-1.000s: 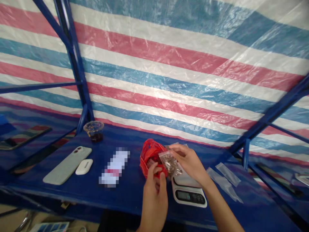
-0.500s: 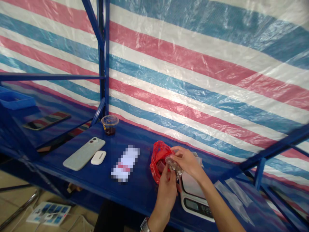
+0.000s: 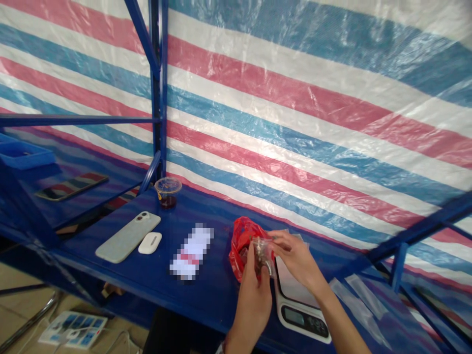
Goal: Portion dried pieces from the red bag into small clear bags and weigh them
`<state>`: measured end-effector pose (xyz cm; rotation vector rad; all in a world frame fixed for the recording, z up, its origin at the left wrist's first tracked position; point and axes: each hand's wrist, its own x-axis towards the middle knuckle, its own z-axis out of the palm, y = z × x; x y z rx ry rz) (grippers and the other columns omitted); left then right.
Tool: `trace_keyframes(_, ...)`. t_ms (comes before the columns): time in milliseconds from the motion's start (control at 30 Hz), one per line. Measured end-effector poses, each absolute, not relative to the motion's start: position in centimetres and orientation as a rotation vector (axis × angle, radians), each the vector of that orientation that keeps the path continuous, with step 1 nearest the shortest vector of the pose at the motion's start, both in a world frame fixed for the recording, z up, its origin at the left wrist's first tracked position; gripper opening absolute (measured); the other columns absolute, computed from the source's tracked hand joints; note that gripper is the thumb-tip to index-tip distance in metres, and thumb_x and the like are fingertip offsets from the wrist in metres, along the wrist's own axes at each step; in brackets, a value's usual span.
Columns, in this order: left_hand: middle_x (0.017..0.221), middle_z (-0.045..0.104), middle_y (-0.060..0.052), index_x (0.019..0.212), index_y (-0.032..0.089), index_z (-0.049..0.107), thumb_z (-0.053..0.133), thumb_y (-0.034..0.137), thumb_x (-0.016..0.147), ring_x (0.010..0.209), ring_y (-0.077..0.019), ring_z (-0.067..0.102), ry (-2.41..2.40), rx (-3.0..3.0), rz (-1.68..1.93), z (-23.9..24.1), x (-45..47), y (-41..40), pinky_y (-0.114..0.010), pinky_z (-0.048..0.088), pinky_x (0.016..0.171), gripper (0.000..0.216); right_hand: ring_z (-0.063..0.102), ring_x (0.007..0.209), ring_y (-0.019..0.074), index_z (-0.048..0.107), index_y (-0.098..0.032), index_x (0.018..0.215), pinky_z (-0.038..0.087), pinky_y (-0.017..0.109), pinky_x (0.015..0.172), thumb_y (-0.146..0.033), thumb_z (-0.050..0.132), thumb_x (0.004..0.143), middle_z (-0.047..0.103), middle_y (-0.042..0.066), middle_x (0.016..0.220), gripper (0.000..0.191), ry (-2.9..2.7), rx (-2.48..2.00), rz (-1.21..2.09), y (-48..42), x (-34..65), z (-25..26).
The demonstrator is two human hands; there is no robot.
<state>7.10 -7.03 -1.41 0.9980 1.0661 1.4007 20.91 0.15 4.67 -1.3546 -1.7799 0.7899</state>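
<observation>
My left hand [image 3: 253, 306] and my right hand [image 3: 297, 258] pinch the top edges of a small clear zip bag [image 3: 262, 254] from either side. Dark brown bits sit inside it, partly hidden by my fingers. Just behind my left hand lies a crumpled red plastic bag [image 3: 244, 247]. My right wrist passes above a white digital kitchen scale [image 3: 299, 305], whose platform is bare. Both hands stand over a blue shelf top [image 3: 217, 290].
On the shelf stand a plastic cup [image 3: 168, 192] with dark liquid, a phone [image 3: 128, 237], a white earbud case [image 3: 149, 243], a blurred white packet [image 3: 191, 251] and flat clear bags [image 3: 356, 297]. Behind rises a striped tarp [image 3: 280, 103] on a blue steel frame [image 3: 158, 88].
The view has swung left of where it was one second ago. My hands have drawn closer together, and the small bag now hangs more upright and looks open at the top.
</observation>
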Motion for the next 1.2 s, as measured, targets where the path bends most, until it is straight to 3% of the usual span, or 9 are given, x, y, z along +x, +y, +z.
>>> trace_keyframes(100,0.158,0.048,-0.016,0.16,0.023,0.037,0.051,0.04,0.101,0.152,-0.0294,0.04,1.155,1.177,1.425,-0.5,6.6,-7.4,-0.046,0.038,0.121,0.063,0.075,0.087,0.0261,0.076,-0.023,0.1,0.06,0.036,0.077,-0.05,0.072,0.086,0.08,0.008,0.098,0.031,-1.73,-1.319,0.756,-0.7,21.1,4.8)
trace_keyframes(167,0.158,0.045,-0.017,0.161,0.024,0.036,0.047,0.039,0.103,0.151,-0.0301,0.041,1.212,1.26,1.404,0.1,6.4,-7.5,-0.046,0.04,0.119,0.061,0.075,0.092,0.0275,0.077,-0.024,0.096,0.061,0.038,0.082,-0.053,0.072,0.086,0.08,0.008,0.1,0.032,-1.707,-1.299,0.724,-1.3,20.9,4.9)
trace_keyframes(333,0.15,0.046,-0.017,0.161,0.031,0.035,0.043,0.038,0.105,0.13,-0.0261,0.06,1.219,1.416,1.399,0.8,6.2,-7.7,-0.039,0.054,0.103,0.057,0.074,0.093,0.0267,0.078,-0.024,0.093,0.059,0.039,0.09,-0.053,0.071,0.088,0.079,0.007,0.098,0.03,-1.614,-1.277,0.663,-3.2,21.0,5.2)
trace_keyframes(467,0.146,0.049,-0.016,0.158,0.031,0.039,0.047,0.037,0.104,0.102,-0.022,0.069,1.265,1.495,1.487,0.4,4.8,-7.9,-0.039,0.058,0.09,0.055,0.072,0.084,0.0254,0.077,-0.022,0.091,0.059,0.036,0.081,-0.053,0.074,0.084,0.078,0.007,0.091,0.032,-1.469,-1.333,0.567,-4.6,23.9,5.0)
trace_keyframes(533,0.139,0.053,-0.015,0.15,0.029,0.048,0.047,0.036,0.103,0.089,-0.0194,0.067,1.358,1.498,1.567,0.1,3.4,-7.8,-0.039,0.059,0.085,0.047,0.072,0.079,0.0254,0.078,-0.021,0.091,0.058,0.035,0.076,-0.054,0.076,0.081,0.079,0.007,0.088,0.035,-1.411,-1.413,0.582,-4.8,26.0,4.4)
trace_keyframes(667,0.122,0.056,-0.012,0.137,0.022,0.056,0.048,0.04,0.1,0.062,-0.013,0.056,1.586,1.448,1.6,-0.5,0.4,-7.0,-0.038,0.059,0.07,0.042,0.073,0.084,0.0284,0.08,-0.019,0.085,0.056,0.038,0.079,-0.054,0.075,0.074,0.081,0.009,0.09,0.037,-1.406,-1.584,0.574,-4.4,29.5,2.2)
trace_keyframes(867,0.11,0.058,-0.008,0.133,0.021,0.059,0.05,0.043,0.095,0.06,-0.0149,0.055,1.656,1.575,1.481,-2.7,-2.2,-5.4,-0.042,0.058,0.07,0.045,0.055,0.056,0.0177,0.08,-0.017,0.105,0.047,0.033,0.059,-0.062,0.062,0.083,0.079,0.009,0.087,0.054,-1.307,-1.688,0.325,-4.6,31.9,-1.5)
trace_keyframes(1200,0.105,0.06,-0.006,0.129,0.018,0.056,0.056,0.051,0.09,0.056,-0.0124,0.055,1.55,1.395,1.527,-5.5,-3.4,-4.5,-0.03,0.05,0.051,0.052,0.069,0.095,0.0277,0.076,-0.016,0.102,0.052,0.04,0.088,-0.059,0.06,0.088,0.076,0.014,0.106,0.048,-0.924,-1.561,0.165,-6.5,32.5,-5.3)
